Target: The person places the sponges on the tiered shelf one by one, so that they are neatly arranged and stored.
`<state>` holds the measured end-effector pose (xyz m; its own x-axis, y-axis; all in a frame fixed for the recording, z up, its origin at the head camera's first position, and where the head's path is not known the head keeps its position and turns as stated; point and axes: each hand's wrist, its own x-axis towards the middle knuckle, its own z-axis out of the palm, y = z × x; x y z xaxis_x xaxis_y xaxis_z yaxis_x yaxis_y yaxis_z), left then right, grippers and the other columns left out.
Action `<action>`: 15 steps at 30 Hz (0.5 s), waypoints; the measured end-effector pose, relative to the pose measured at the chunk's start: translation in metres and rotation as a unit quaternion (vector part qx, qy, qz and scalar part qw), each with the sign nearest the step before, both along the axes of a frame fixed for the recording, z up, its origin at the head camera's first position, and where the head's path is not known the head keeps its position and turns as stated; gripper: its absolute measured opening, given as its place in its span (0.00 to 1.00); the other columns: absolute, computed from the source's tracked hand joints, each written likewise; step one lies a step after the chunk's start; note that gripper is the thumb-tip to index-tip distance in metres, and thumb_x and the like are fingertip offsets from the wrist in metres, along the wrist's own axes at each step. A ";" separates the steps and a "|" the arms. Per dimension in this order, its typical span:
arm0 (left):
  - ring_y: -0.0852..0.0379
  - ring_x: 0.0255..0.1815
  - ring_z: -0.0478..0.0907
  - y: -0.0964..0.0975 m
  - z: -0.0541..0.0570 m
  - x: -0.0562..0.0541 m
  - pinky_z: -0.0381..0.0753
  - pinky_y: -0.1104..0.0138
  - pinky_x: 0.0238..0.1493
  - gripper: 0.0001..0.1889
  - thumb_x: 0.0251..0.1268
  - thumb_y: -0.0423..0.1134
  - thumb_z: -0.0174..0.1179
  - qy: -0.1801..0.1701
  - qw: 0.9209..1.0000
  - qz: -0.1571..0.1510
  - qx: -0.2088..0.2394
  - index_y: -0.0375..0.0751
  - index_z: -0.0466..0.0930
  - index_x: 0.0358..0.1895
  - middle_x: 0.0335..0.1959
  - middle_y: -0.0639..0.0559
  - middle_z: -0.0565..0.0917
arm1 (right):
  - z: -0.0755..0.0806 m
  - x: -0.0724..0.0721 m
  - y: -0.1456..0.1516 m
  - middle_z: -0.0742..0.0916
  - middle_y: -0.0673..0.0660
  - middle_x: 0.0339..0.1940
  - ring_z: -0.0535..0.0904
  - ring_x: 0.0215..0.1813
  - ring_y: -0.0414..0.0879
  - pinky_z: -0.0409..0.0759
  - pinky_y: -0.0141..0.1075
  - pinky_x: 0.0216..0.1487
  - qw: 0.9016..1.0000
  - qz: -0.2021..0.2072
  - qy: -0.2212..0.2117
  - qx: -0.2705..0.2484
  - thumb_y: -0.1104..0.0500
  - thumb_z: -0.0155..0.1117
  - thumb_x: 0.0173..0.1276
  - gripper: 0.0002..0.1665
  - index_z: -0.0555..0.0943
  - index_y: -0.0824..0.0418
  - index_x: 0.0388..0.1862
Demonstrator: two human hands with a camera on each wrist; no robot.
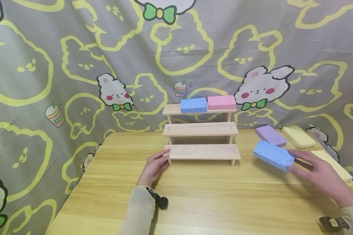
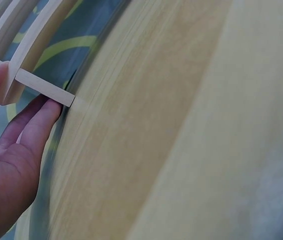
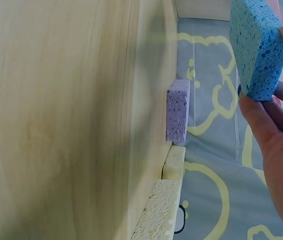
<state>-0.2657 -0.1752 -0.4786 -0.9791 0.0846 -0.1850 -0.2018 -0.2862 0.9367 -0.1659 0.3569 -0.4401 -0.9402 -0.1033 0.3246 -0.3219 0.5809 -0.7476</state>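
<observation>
My right hand point(image 1: 320, 171) pinches a blue sponge point(image 1: 273, 155) by its near end and holds it up over the table's right side; in the right wrist view this blue sponge point(image 3: 259, 47) is tilted between thumb and fingers. My left hand point(image 1: 154, 166) rests at the left end of the three-tier wooden shelf point(image 1: 202, 152), thumb on the lowest board and fingers by its leg point(image 2: 46, 87). On the top tier sit another blue sponge point(image 1: 193, 105) and, to its right, a pink sponge point(image 1: 221, 102). The middle and lowest boards are bare.
Right of the shelf, a purple sponge point(image 1: 270, 135) and a yellow sponge point(image 1: 298, 136) lie on the wooden table point(image 1: 194, 199). A second yellow sponge point(image 1: 335, 164) lies partly behind my right hand. A patterned grey curtain point(image 1: 129, 62) hangs behind the table.
</observation>
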 end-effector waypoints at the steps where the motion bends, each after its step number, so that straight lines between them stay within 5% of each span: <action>1: 0.50 0.55 0.78 0.000 -0.001 0.000 0.77 0.59 0.56 0.19 0.65 0.29 0.63 0.003 1.000 -0.004 0.003 0.34 0.80 0.59 0.63 0.37 0.75 | 0.000 0.000 -0.001 0.70 0.32 0.58 0.68 0.51 0.17 0.71 0.15 0.47 1.000 0.002 0.000 0.000 0.67 0.71 0.63 0.34 0.70 0.75 0.66; 6: 0.51 0.55 0.78 -0.001 -0.003 0.001 0.78 0.60 0.55 0.18 0.65 0.30 0.64 0.019 1.000 -0.022 0.005 0.36 0.82 0.58 0.64 0.38 0.75 | 0.002 0.000 -0.006 0.72 0.33 0.59 0.70 0.52 0.20 0.73 0.17 0.47 1.000 0.019 0.009 -0.008 0.69 0.71 0.61 0.33 0.72 0.72 0.65; 15: 0.49 0.56 0.78 0.000 -0.001 -0.002 0.77 0.58 0.57 0.20 0.66 0.28 0.62 -0.015 1.000 0.007 -0.009 0.33 0.78 0.61 0.65 0.40 0.74 | 0.008 -0.006 -0.025 0.75 0.45 0.61 0.73 0.56 0.25 0.72 0.19 0.52 0.997 0.076 0.028 -0.016 0.72 0.70 0.61 0.31 0.75 0.68 0.65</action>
